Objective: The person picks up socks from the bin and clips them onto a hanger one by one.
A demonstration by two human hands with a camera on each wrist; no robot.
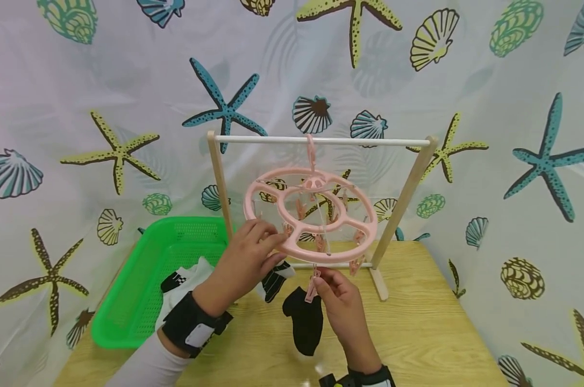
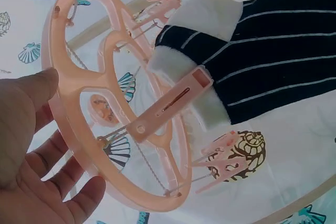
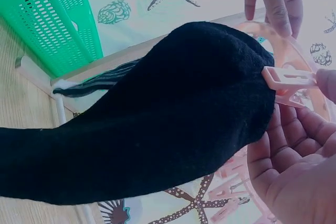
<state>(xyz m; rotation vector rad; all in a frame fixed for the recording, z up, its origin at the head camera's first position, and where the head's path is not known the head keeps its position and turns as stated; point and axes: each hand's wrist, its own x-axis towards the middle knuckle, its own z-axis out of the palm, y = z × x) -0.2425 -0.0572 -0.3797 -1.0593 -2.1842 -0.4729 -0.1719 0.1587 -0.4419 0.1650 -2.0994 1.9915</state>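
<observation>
The room's visible limits are a white, cloth-like sheet [image 1: 142,70] printed with starfish and shells in blue, yellow, green and brown; what lies behind it cannot be told. Before it stands a pale yellow-brown, wood-grain table [image 1: 418,333] with a smooth top. A freestanding rack [image 1: 399,209] of pale wooden posts and white rods occupies the far part, presumably so placed to leave working room at the front. To its left sits a bright green, perforated plastic basket [image 1: 120,293] containing white garments with black markings [image 1: 195,275], apparently kept within easy reach. From the rack's top rod hangs a pink plastic ring-shaped hanger [image 1: 332,258], tilted toward the person. The left hand [image 1: 241,263] grips its near-left rim between thumb and fingers, probably because a ring on one hook swings freely. The right hand [image 1: 342,303] works just below the near rim. A black sock with thin white stripes and white trim [image 2: 278,51] hangs beneath the left side, held by its own pink peg [image 2: 168,103]. A plain black sock [image 1: 307,328] hangs beside the right hand, above the table. Smallest is the pink plastic clothespin [image 1: 311,290] at its cuff: right thumb and fingers pinch it, seemingly to control its bite on the edge
</observation>
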